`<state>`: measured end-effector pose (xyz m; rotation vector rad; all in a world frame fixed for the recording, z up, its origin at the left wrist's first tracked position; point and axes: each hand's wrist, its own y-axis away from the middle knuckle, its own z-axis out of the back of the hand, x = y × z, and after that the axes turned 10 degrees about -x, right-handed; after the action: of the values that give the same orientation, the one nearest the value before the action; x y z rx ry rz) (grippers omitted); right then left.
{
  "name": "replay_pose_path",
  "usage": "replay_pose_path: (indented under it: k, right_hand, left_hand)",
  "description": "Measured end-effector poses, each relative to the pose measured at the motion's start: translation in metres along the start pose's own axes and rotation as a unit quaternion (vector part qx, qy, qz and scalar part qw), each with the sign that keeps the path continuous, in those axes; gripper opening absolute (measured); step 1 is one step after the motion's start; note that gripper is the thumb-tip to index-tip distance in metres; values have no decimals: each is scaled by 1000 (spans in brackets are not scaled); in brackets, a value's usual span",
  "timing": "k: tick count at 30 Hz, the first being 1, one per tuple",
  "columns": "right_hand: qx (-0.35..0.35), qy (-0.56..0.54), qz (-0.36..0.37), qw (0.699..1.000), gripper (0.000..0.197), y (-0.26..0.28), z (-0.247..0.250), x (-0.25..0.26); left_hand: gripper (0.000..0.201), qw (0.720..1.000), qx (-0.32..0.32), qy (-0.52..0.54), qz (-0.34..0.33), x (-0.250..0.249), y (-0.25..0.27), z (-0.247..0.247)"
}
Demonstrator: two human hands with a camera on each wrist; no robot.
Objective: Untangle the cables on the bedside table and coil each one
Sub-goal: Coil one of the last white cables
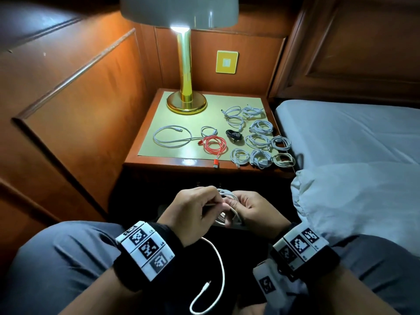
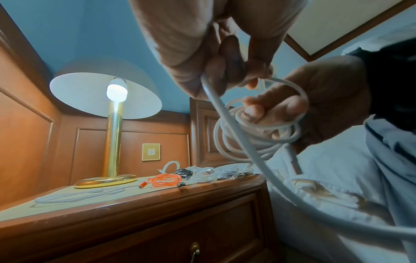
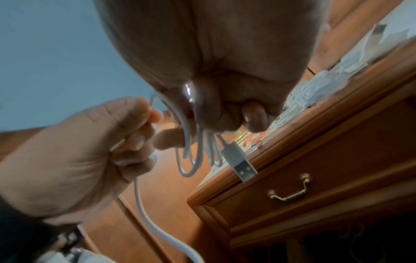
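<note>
Both hands are up in front of the body, close together over the lap. The left hand is curled, with its thumb and first finger pinching a thin white cable at the tips. The rest of the cable hangs down under that hand. The right hand is curled too. Loops of the cable go round its fingers, and its thumb presses on them. The fingertips of the two hands almost touch. Each wrist wears a black band with white blocks on top.
</note>
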<state>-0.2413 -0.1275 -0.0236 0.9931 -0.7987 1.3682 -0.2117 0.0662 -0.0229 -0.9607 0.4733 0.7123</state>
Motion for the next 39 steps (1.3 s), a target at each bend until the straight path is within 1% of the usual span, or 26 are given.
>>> replay_pose_path:
  k: [2,4,7,10,13,15,18,19,22,24,26,28,31,33,35,37,39]
  right_hand:
    - [20,-74,-43,996,34,2,0,5]
    - [24,-130,-76,988,36,3,1,8]
    - [8,-142,-100,985,46,3,0,10]
    - [9,-145,-124,982,55,6,-2,15]
    - [5,-196,-145,970,49,7,1,21]
    - [3,-232,-153,961,46,7,4,21]
    - [1,-262,-159,952,46,7,5,15]
    - [-1,-263,-156,952,48,7,4,13]
    - [-15,-293,-143,945,49,8,1,11]
    - [-26,-302,-136,943,46,8,-1,12]
    - [-37,-304,-126,944,46,7,-5,11]
    - [-48,-319,-124,938,45,6,-9,8]
    - [-55,-340,-146,927,44,6,-9,7]
    - [-40,-335,-162,927,41,9,-9,10]
    - [-23,-324,-163,932,42,10,-8,14]
    - [-16,-313,-162,936,42,9,-6,18]
    - [-13,-299,-159,941,41,8,-4,21]
  left_hand:
    - [20,1000,-18,-13,12,1,0,3]
    - [25,999,-37,-29,23,2,-2,5]
    - [27,997,-49,-35,40,2,-2,5]
    - [26,996,-52,-40,61,5,-3,4]
    - [30,994,-63,-48,76,11,-8,10]
    - [26,992,-65,-53,96,18,-11,15]
    - [17,981,-44,-32,187,28,-13,24]
    - [16,979,-32,-25,200,29,-12,24]
    - [26,979,15,14,204,22,-7,18]
    - [33,975,48,47,211,13,-2,10]
    - [32,975,66,40,208,5,1,3]
    - [32,976,68,12,205,1,2,-1]
    - [26,975,57,-1,216,-1,1,-6]
    - [19,971,55,3,233,-1,1,-9]
    - [14,968,60,6,244,-2,0,-11]
    - [10,970,73,-3,234,-2,-2,-12]
    - [11,973,88,-14,213,-3,-5,-12]
